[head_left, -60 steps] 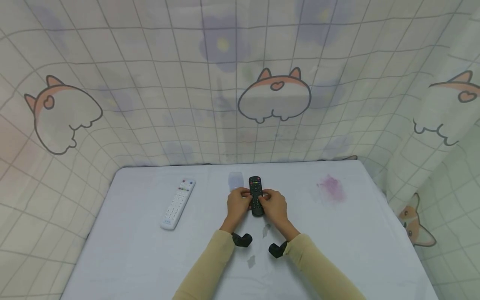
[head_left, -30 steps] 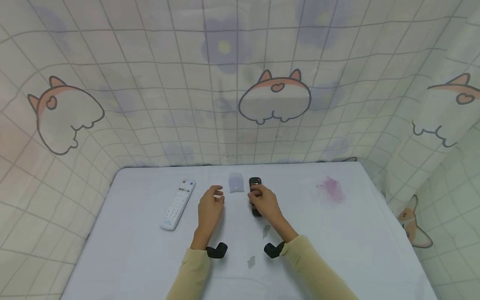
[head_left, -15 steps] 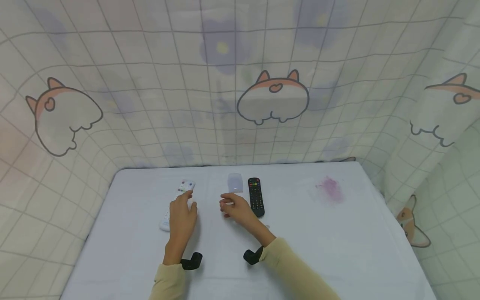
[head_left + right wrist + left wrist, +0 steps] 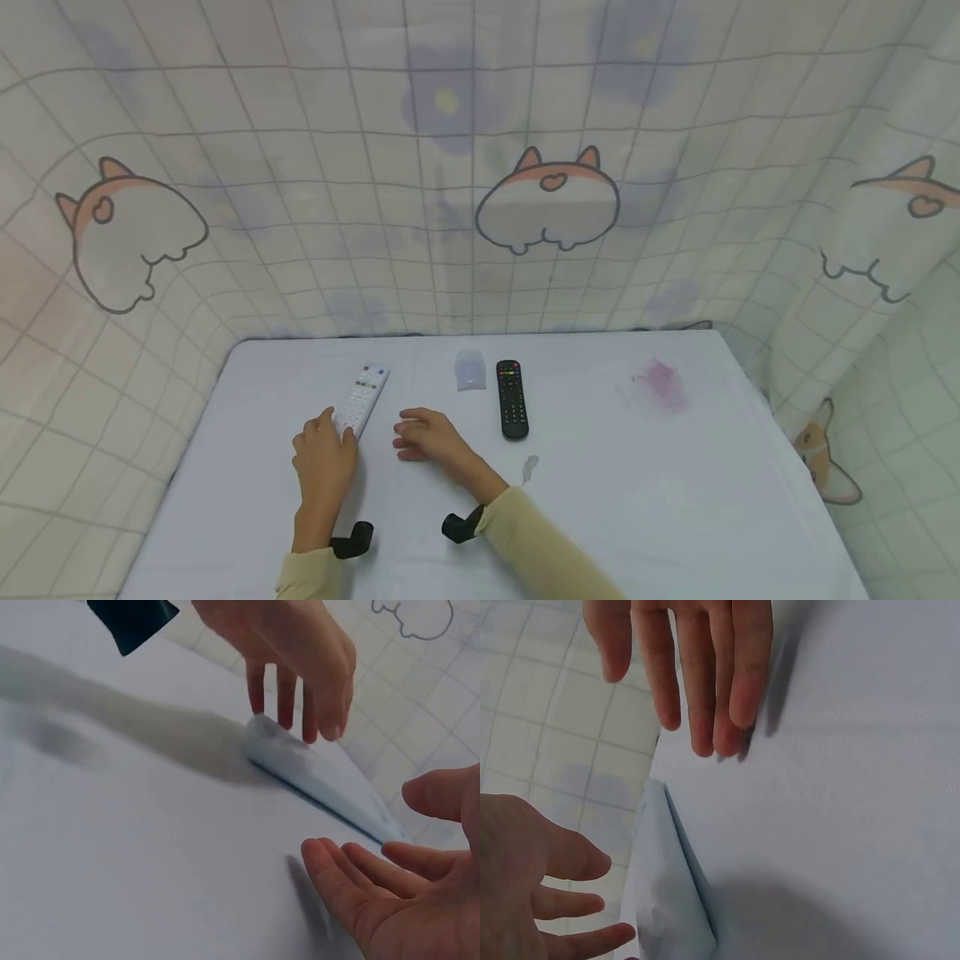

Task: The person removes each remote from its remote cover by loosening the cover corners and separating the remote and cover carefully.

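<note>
A white remote control (image 4: 366, 392) lies slanted on the white table, buttons up. Over its near end is my left hand (image 4: 324, 467), fingers spread and lightly bent, covering that end in the head view. In the left wrist view, the left hand (image 4: 525, 877) shows its thumb and fingertips beside the remote (image 4: 676, 900), not wrapped around it. My right hand (image 4: 435, 442) hovers to the remote's right, holding nothing, its fingers pointing left. The right wrist view has this right hand (image 4: 420, 877) with loosely extended fingers, apart from the remote (image 4: 322, 780).
A black remote control (image 4: 512, 402) lies right of centre, with a small translucent bluish patch (image 4: 471, 371) left of it. A pink stain (image 4: 663, 385) marks the table's right part. A checked cloth (image 4: 375, 250) hangs behind and around the table.
Earlier both hands were at the black remote. My left hand left it first, then my right let go; both moved left toward the white remote. The black remote stays on the table.
</note>
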`<state>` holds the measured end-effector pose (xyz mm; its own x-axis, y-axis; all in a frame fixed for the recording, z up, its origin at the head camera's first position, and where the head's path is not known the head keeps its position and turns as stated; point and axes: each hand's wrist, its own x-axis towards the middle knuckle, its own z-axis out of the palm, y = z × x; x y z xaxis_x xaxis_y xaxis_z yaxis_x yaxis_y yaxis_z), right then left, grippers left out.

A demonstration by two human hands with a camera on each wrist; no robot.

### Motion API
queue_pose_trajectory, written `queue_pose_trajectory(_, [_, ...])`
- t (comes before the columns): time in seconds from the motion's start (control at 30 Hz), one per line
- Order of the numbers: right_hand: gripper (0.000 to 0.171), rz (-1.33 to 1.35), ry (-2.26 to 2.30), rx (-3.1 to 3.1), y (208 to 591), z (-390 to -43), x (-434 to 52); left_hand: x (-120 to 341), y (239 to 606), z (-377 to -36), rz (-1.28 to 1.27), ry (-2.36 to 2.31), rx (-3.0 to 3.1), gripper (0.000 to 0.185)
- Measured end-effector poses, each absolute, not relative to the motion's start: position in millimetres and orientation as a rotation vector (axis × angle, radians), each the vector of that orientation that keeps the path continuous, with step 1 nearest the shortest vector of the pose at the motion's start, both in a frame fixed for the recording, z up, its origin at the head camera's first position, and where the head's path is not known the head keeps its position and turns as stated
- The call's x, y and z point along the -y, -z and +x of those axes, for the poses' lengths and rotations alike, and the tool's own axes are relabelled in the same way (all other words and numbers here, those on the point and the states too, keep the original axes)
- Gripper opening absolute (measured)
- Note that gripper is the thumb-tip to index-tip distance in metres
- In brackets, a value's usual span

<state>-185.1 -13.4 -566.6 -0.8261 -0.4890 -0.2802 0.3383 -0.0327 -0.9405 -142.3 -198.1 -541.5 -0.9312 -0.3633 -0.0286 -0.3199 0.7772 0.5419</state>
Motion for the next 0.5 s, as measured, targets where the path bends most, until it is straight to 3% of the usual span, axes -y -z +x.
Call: queue_pose_trajectory(0.5, [0.054,-0.085,1.923,-1.634,561.2,-174.3,50.3,209.4,553.9,-141.9,0.685,0.959,2.893,0.049])
